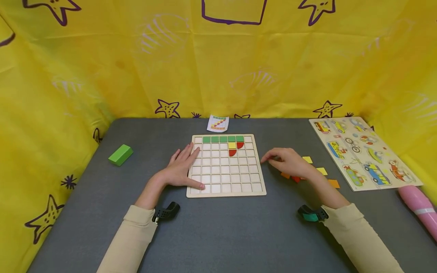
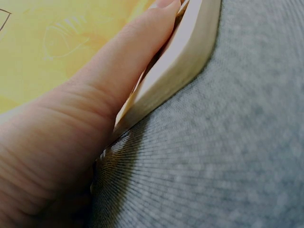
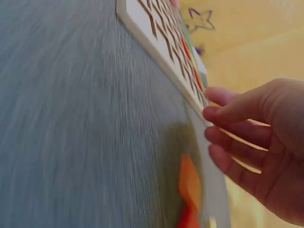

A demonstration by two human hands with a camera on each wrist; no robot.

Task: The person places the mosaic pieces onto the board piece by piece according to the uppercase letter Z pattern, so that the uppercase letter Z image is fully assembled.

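Observation:
A wooden grid board [image 1: 225,195] lies flat on the table. Its second row from the back holds green squares [image 1: 223,139], a yellow square [image 1: 232,145] and two red quarter-circle pieces [image 1: 240,145]. My left hand [image 1: 179,168] rests spread on the board's left edge, its thumb over the near left corner. Just right of the board hovers my right hand [image 1: 290,161], fingers loosely bent, with no piece showing between thumb and fingers in the right wrist view. Beneath and beside it lie loose pieces: orange [image 3: 190,183], red [image 3: 189,216] and yellow [image 1: 321,171].
Behind the board lies a small pattern card [image 1: 217,123] with a coloured zigzag. A green block [image 1: 121,155] sits at the left. On the right are a vehicle picture puzzle [image 1: 365,151] and a pink cylindrical object [image 1: 418,206]. Yellow cloth [image 1: 218,76] encloses the table's back and sides.

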